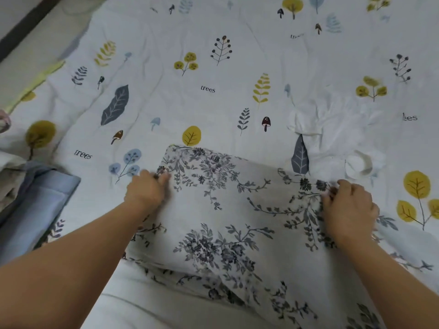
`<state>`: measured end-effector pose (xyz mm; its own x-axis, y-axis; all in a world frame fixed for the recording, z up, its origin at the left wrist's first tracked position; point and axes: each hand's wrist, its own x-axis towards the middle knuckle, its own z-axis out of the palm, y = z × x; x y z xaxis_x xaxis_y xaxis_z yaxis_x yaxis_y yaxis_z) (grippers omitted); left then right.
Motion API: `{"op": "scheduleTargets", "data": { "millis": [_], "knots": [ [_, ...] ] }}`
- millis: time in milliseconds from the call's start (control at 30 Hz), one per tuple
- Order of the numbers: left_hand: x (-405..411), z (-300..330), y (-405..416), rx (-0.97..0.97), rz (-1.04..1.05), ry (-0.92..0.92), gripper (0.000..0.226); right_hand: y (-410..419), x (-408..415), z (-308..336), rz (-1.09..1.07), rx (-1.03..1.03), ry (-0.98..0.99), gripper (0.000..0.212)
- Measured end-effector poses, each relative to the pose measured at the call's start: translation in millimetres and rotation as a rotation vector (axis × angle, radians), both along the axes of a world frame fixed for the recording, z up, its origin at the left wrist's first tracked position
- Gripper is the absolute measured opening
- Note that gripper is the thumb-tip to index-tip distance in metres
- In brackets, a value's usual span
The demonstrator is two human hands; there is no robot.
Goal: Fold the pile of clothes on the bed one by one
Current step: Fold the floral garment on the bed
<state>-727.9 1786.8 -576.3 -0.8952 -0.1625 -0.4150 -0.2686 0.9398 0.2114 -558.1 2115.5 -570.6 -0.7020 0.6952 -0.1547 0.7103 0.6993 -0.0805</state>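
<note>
The floral garment [225,210] lies on the bed sheet [213,67] directly before the person: pale fabric, grey-blue flower print. The left hand [145,191] and right hand [349,207] pinch its far edge, fingers clamped. Uneven pull could skew the fold. A white garment [332,129] lies near, beyond the right hand.

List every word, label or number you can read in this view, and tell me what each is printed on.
"trees": printed on the white bedsheet with leaf and mushroom pattern, centre.
"trees": same bedsheet, left side.
"...es": same bedsheet, right side, its start hidden by the crumpled white garment.
Word at top right: same bedsheet, too blurred to read.
Grey floral fabric held by both hands: no text.
</note>
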Motion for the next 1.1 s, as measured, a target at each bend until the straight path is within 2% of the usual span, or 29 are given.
{"op": "scheduleTargets", "data": {
  "millis": [67,133,267,367,500,600,700,833,900,967,1033,1100],
  "knots": [
    [11.1,-5.1,-10.5,-0.053,-0.057,-0.078,0.068,-2.4,6.5,-3.1,0.000,-0.021,-0.051,0.040],
    [22.4,-2.7,-18.0,-0.028,-0.063,-0.108,0.068,-0.5,9.3,-5.4,0.018,-0.035,-0.140,0.038],
    [35.6,6.2,-33.9,-0.003,-0.130,-0.072,0.045,7.3,1.3,4.3,0.044,-0.113,-0.272,0.032],
    [36.9,24.9,-45.8,0.034,-0.214,0.044,0.037,6.9,-1.7,16.7,0.016,-0.025,-0.229,0.028],
    [34.2,48.2,-76.1,-0.026,-0.231,0.165,0.036,-16.3,-3.7,32.8,0.020,0.065,-0.052,0.031],
    [39.7,49.7,-106.6,-0.118,-0.145,0.131,0.035,-45.3,-9.9,28.5,0.134,0.001,-0.084,0.023],
    [52.9,42.9,-124.6,-0.138,-0.073,0.084,0.043,-71.4,-4.4,25.6,0.154,-0.098,-0.209,0.055],
    [76.0,35.9,-132.7,-0.160,-0.069,0.091,0.035,-113.9,28.0,28.2,0.260,-0.129,-0.177,0.053],
    [86.9,33.8,-135.8,-0.136,-0.019,0.033,0.035,-138.7,49.8,30.1,0.355,-0.118,-0.080,0.048],
    [95.0,31.5,-140.7,-0.040,0.062,0.002,0.035,-164.7,68.0,29.7,0.464,-0.274,-0.032,0.066],
    [101.0,30.9,-144.2,0.089,0.133,0.004,0.035,-186.1,84.2,30.1,0.620,-0.340,-0.156,0.077],
    [105.6,30.0,-147.0,0.165,0.135,-0.007,0.030,-199.5,96.2,20.0,0.695,-0.279,-0.225,0.064]
  ]
}}
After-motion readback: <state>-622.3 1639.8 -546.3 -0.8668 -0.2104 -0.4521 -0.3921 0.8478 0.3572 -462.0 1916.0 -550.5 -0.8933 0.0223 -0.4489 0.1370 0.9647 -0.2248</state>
